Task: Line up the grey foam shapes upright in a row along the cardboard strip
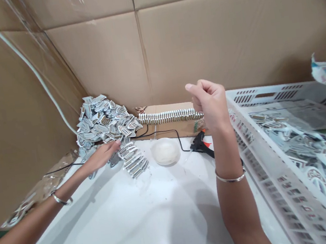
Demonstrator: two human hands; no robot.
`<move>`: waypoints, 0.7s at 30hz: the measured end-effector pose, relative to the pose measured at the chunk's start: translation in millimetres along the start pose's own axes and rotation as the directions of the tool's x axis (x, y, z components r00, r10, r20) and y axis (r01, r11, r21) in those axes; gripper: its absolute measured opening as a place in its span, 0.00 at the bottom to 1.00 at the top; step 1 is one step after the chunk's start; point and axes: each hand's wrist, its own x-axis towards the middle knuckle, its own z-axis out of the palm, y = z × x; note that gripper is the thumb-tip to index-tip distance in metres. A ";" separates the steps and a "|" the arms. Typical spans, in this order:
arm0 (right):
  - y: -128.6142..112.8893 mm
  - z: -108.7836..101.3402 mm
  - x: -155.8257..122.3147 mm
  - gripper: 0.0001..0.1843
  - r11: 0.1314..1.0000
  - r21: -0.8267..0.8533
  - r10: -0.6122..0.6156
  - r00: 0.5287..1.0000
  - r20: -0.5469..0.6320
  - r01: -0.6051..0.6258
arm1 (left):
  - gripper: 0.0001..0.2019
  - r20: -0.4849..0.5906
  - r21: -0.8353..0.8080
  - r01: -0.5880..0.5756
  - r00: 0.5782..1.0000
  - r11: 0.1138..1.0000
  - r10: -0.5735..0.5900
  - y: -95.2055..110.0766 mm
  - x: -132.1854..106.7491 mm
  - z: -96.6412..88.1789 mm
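Silver clips point(103, 120) heaped; left fingers point(114, 146) open, touching them; right fingers point(204, 91) curled, hold unclear.

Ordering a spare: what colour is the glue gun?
The glue gun is black with orange, best in the head view.

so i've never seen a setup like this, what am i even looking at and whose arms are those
This is one picture from a camera worn on a person's head, looking forward and down, so both bare arms are that person's own. The left hand reaches with open fingers toward a small stack of silver-and-white clips, beside a bigger pile of clips. The right hand is raised with curled fingers near a long row of clips; I can't tell whether it holds anything. The white sheet carries a shallow white dish, and a black glue gun lies nearby. A white plastic crate sits at right.
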 end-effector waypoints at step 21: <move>3.7 5.1 -1.0 0.28 0.997 -0.064 0.035 0.998 0.048 -0.031 | 0.18 -0.015 0.207 -0.217 0.974 0.954 0.225 35.2 -39.9 37.8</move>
